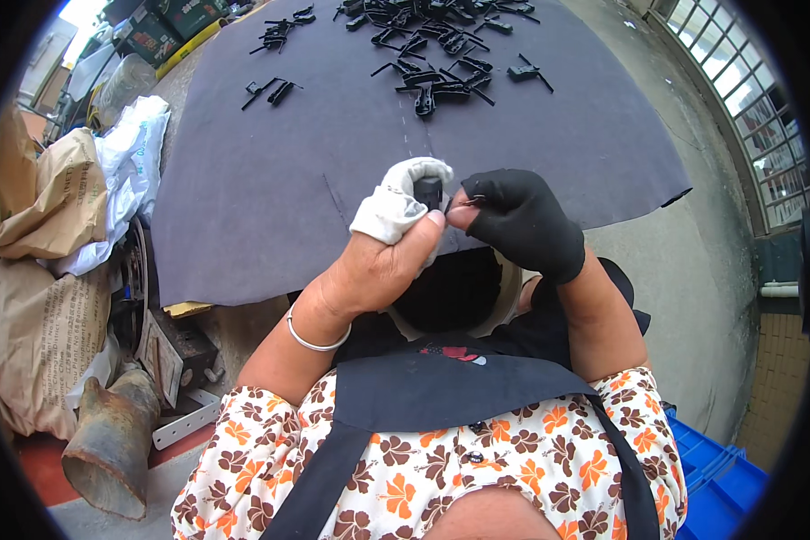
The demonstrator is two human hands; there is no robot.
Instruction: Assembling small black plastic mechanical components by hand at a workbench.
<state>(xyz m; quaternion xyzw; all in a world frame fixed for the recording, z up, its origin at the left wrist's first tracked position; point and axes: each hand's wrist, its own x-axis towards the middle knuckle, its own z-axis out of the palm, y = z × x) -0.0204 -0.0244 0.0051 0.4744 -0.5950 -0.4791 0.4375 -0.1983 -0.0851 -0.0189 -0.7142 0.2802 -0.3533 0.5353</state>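
My left hand (394,225), its fingers wrapped in white cloth and its thumb bare, is closed round a small black plastic part (429,191). Close beside it, my right hand (529,220) wears a black glove with bare fingertips. Those fingertips are pinched together at the part's right side; a thin dark piece shows there, too small to name. Both hands are above the near edge of a table covered with a grey sheet (261,198). Farther back lies a heap of similar black plastic parts (427,85) with thin arms sticking out.
A few loose black parts (283,91) lie left of the heap, and another part (531,72) to its right. Brown paper sacks (49,193), a white plastic bag (135,148) and a rusty metal pipe (112,445) stand at left. A blue crate (715,481) is at lower right.
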